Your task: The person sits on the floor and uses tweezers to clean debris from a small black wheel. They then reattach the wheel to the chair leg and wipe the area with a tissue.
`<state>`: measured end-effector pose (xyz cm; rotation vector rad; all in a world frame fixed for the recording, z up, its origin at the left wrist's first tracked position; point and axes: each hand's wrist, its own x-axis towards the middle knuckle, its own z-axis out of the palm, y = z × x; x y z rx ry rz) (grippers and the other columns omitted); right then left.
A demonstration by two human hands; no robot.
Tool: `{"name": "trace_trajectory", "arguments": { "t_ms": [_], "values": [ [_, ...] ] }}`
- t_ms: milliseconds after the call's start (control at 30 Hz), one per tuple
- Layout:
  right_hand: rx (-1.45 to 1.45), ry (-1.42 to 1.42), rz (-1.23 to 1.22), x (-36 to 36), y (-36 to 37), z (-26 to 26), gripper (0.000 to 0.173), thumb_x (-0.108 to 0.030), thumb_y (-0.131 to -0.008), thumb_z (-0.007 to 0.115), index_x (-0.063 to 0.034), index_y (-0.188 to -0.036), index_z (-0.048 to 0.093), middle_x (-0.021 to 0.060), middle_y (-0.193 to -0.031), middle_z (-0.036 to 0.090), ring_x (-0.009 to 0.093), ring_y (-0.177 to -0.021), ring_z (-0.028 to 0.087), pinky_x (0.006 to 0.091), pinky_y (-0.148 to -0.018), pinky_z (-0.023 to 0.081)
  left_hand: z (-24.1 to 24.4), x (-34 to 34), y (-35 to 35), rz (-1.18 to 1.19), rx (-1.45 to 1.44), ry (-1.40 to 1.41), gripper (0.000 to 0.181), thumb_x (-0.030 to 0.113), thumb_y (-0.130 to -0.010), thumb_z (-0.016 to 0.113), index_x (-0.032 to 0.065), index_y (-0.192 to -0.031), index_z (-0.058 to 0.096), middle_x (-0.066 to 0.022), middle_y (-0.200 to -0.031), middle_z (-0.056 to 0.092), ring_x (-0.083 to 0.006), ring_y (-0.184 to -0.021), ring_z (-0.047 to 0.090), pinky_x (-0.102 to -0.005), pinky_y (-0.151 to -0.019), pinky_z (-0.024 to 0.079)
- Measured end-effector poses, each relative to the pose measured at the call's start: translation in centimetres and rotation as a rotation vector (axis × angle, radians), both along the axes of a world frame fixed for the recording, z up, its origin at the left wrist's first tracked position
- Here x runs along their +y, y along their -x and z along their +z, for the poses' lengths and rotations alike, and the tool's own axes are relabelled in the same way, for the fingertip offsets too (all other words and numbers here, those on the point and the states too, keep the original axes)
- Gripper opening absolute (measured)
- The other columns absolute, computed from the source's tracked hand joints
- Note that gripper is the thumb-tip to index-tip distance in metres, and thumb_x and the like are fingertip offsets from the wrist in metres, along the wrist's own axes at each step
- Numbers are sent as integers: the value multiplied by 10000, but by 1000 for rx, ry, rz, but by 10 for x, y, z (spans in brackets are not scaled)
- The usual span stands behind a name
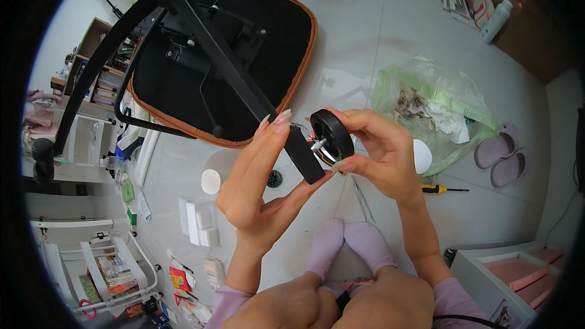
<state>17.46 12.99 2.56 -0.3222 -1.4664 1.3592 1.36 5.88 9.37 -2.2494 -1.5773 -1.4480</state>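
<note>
My left hand (263, 180) grips the end of one black leg (304, 155) of an upturned swivel chair's base. Its thumb lies under the leg's tip and its fingers over the top. Between the fingers and thumb of my right hand (381, 151) is a black caster wheel (337, 135), held by its rim. A bare metal pin (319, 145) juts from the wheel's hub towards the leg's end. Whether the pin touches the leg cannot be told. The chair's seat (228, 59), black underneath with brown edging, lies behind the leg.
On the floor are another small black wheel (274, 178), tweezers (362, 198), a yellow-handled screwdriver (436, 188) and white blocks (199, 221). A plastic bag of waste (432, 114) and slippers (502, 153) lie right. A wheeled rack (100, 269) stands left, a drawer unit (498, 274) lower right.
</note>
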Motion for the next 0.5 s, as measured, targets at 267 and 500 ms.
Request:
{"name": "trace_trajectory", "arguments": {
  "t_ms": [267, 500],
  "values": [
    [-27, 157, 45, -4, 1, 9, 450, -91, -778, 794, 68, -1159, 613, 87, -930, 683, 132, -924, 653, 265, -826, 526, -1, 3, -3, 28, 24, -57, 591, 66, -599, 897, -103, -1102, 637, -213, -1049, 685, -344, -995, 678, -468, -936, 536],
    [-228, -132, -443, -35, 27, 42, 639, -69, -715, 813, 38, -1266, 507, 172, -1166, 570, 272, -1062, 608, 325, -878, 504, -16, -3, -4, 74, -30, -71, 740, 110, -588, 912, -84, -1217, 573, -209, -1152, 647, -359, -1094, 630, -478, -977, 496]
  ]
}}
